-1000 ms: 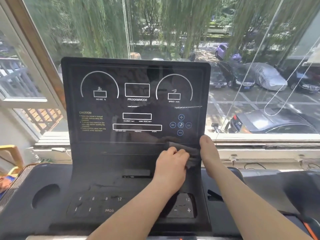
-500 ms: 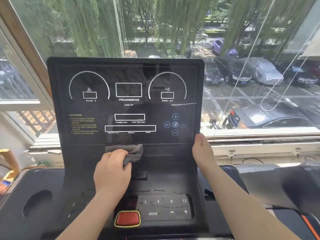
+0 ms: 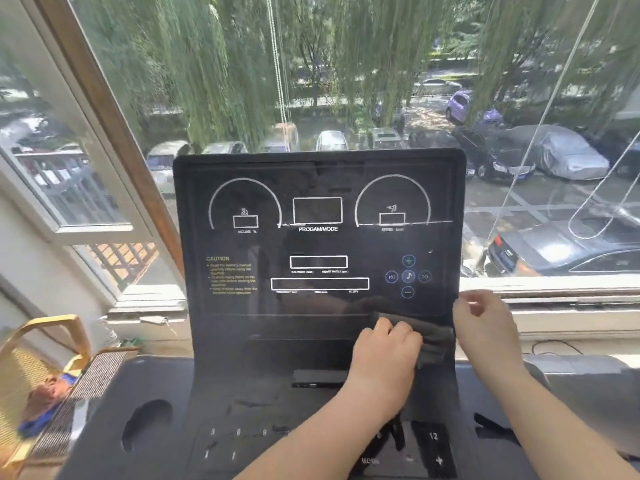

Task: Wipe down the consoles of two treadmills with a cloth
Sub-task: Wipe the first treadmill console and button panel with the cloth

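Note:
A black treadmill console (image 3: pixel 318 237) with white dial outlines and blue music buttons stands upright before the window. My left hand (image 3: pixel 384 355) presses a dark grey cloth (image 3: pixel 433 336) against the lower right of the screen, just under the music buttons. Part of the cloth is hidden under the hand. My right hand (image 3: pixel 485 327) rests on the console's right edge, thumb on the front, beside the cloth. Below, the keypad (image 3: pixel 433 445) with numbers and a plus key is partly covered by my left forearm.
A cup recess (image 3: pixel 147 422) sits in the left tray of the treadmill deck. A wooden chair (image 3: pixel 45 341) with coloured fabric stands at the far left. A window sill (image 3: pixel 571 289) runs behind the console, and part of another grey machine (image 3: pixel 588 382) lies to the right.
My left hand has swept the cloth from the lower middle-left of the screen back to its lower right. My right hand stays on the console's right edge. The view has shifted.

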